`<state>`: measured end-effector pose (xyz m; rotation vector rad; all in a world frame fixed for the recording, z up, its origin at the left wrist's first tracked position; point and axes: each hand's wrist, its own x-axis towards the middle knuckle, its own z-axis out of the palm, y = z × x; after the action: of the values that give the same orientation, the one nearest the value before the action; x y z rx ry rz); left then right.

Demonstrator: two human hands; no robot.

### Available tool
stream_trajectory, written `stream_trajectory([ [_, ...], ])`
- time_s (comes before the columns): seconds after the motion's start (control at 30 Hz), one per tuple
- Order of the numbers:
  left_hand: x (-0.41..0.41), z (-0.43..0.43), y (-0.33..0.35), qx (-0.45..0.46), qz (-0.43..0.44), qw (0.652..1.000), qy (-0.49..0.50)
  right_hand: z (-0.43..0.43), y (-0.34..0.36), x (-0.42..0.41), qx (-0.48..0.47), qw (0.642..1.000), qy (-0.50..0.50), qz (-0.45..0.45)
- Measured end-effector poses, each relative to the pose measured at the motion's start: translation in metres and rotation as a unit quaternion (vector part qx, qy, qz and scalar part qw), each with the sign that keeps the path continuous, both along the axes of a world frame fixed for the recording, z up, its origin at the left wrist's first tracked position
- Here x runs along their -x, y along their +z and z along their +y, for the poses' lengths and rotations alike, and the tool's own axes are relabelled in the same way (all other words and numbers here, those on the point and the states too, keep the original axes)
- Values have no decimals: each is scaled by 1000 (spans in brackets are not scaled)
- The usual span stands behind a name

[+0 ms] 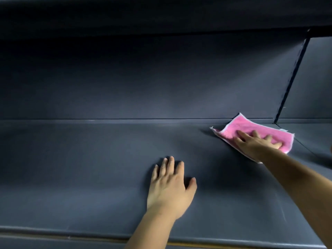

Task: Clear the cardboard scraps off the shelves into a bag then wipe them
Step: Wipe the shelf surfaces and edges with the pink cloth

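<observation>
A dark grey metal shelf [89,159] fills the view, its surface bare of scraps. A pink cloth [248,126] with a white edge lies flat on the shelf at the right, near the back wall. My right hand [256,142] presses on the cloth with straight, spread fingers. My left hand [168,184] rests flat on the bare shelf in the middle, fingers straight and holding nothing. No cardboard scraps or bag are in view.
The shelf above [161,15] overhangs the top of the view. A dark upright divider [292,78] stands at the right, with another shelf section [316,133] beyond it. The shelf's front lip [71,232] runs along the bottom.
</observation>
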<state>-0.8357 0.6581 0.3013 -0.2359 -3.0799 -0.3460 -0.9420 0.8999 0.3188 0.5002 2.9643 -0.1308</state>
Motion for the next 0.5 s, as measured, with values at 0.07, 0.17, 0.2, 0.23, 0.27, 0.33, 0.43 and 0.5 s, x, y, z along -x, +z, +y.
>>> stream_trajectory([
  [0.07, 2, 0, -2, -7, 9, 1000, -2, -26, 0, 13, -9, 999, 44, 2],
  [0.17, 3, -1, -2, -12, 7, 1000, -6, -93, -1, 23, 11, 990, 141, 15],
  [0.2, 3, -1, -2, -16, 13, 1000, -5, -118, -1, 21, 20, 985, 173, 17],
  [0.23, 4, -2, -2, -28, 22, 999, -3, -140, -1, 17, 25, 978, 207, 14],
  [0.27, 4, -4, -2, -48, 38, 998, 1, -157, 1, 11, 24, 971, 238, 7],
  [0.33, 5, -8, -2, -114, 82, 990, 18, -169, -1, 0, 6, 960, 279, -6],
  [0.43, 1, -13, 1, -233, 117, 965, 37, -157, -1, -25, 18, 956, 293, -15],
  [0.5, -5, -18, 6, -282, 102, 953, 36, -144, -1, -49, 24, 952, 305, -4],
])
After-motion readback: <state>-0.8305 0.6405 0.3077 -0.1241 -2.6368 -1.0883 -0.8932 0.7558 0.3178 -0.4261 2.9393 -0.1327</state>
